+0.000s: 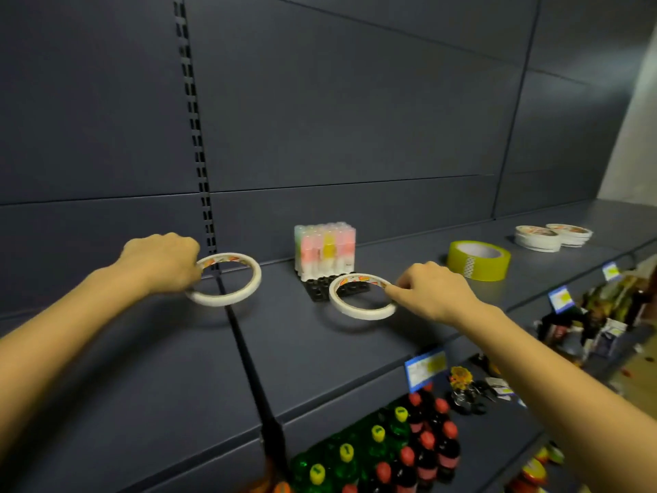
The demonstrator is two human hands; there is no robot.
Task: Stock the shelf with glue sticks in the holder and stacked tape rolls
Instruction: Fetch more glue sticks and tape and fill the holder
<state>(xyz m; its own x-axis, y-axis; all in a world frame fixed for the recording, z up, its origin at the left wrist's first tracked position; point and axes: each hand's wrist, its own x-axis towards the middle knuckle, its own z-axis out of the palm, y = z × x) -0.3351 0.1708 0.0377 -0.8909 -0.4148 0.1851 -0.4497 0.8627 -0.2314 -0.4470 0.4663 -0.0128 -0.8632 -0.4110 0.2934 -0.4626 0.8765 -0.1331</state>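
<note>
My left hand (161, 263) grips a thin white tape roll (245, 282) by its left rim, held just above the dark shelf (149, 368). A second thin white tape roll (341, 302) is pinched at its right rim by my right hand (432, 291), in front of the black holder (320, 288). Several pastel glue sticks (325, 249) stand upright in the back rows of that holder; its front holes show black. Further right on the shelf sit a wide yellow tape roll (478, 259) and two short stacks of white tape rolls (553, 236).
A slotted upright (193, 137) divides the grey back panel. Below the shelf edge hang blue price tags (425, 368). The lower shelf holds green and dark bottles (391, 450) with yellow and red caps, plus small goods at the right.
</note>
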